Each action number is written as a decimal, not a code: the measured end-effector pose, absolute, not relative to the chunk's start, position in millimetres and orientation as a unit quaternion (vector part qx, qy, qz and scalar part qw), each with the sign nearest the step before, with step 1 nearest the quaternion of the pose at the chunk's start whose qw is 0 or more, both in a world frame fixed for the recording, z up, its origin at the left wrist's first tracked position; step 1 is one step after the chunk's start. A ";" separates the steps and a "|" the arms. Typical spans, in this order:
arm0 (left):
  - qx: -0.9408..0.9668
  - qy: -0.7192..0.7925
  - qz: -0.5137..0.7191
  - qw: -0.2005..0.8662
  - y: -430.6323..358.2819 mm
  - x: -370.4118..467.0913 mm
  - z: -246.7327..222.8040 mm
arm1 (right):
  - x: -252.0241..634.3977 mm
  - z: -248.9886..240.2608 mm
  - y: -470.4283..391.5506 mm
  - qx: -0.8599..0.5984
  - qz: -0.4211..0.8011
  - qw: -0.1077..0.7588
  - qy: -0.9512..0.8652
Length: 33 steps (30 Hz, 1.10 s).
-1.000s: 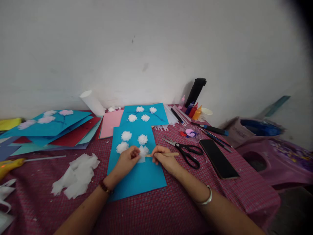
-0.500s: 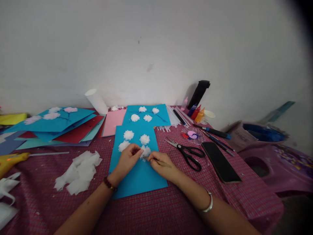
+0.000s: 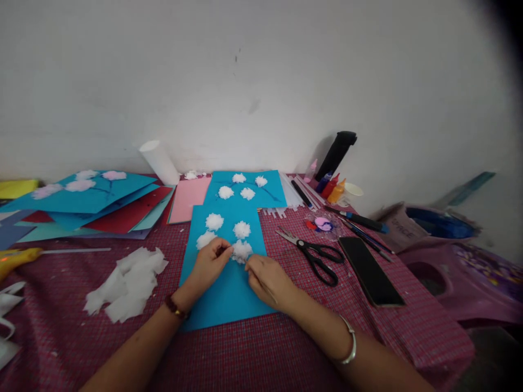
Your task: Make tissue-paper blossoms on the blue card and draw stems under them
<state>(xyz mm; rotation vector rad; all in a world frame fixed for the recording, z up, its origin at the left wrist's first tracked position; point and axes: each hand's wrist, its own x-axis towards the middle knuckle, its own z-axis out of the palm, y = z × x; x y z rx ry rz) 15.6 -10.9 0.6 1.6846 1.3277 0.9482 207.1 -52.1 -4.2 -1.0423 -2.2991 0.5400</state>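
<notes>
A blue sheet (image 3: 223, 296) lies before me with several fluffy white paper tufts on its upper half. My left hand (image 3: 211, 265) rests at the left edge of the lowest right tuft (image 3: 242, 251), its thumb and index finger pinched at the paper. At that tuft's lower right is my right hand (image 3: 269, 280), fingers closed around a thin stick that shows along the palm. The stick's tip is hidden. A second blue sheet (image 3: 212, 188), with white tufts and a dark painted branch, lies just behind.
White tissue pieces (image 3: 128, 283) and a yellow glue gun (image 3: 18, 260) lie left, near stacked coloured sheets (image 3: 134, 209). On the right are scissors (image 3: 314, 253), a phone (image 3: 370, 272), a paint palette (image 3: 324, 226), and paint bottles (image 3: 337, 190).
My right hand has turned and its stick now lies lower along the palm. My left hand has shifted slightly left, with its fingers at the tuft's left edge. The view has shifted a little.
</notes>
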 end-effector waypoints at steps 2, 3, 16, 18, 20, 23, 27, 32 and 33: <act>0.661 0.513 0.380 0.394 -10.9 15.9 -1.1 | 206.4 -3.4 -51.7 -0.391 0.195 0.270 -0.858; 0.662 0.509 0.381 0.396 -11.4 16.3 -1.6 | 206.2 -3.3 -51.5 -0.392 0.194 0.270 -0.858; 0.811 0.442 0.270 0.270 -15.5 22.8 -6.5 | 209.6 -3.9 -52.0 -0.405 0.261 0.332 -0.811; 0.813 0.445 0.267 0.262 -14.5 22.6 -8.1 | 211.4 -1.8 -52.4 -0.411 0.280 0.338 -0.799; 0.814 0.446 0.267 0.260 -14.8 22.6 -7.7 | 212.5 0.8 -52.1 -0.430 0.302 0.349 -0.776; 0.799 0.449 0.285 0.281 -16.4 22.1 -3.7 | 213.2 3.1 -49.1 -0.477 0.374 0.388 -0.694; 0.697 0.452 0.401 0.386 -16.4 17.0 2.4 | 214.8 1.3 -40.8 -0.507 0.521 0.436 -0.531; 0.572 0.469 0.500 0.451 -12.3 9.1 1.2 | 220.0 1.1 -33.8 -0.479 0.591 0.485 -0.432; 0.577 0.473 0.494 0.447 -11.8 8.5 0.3 | 220.8 2.3 -33.4 -0.478 0.596 0.486 -0.425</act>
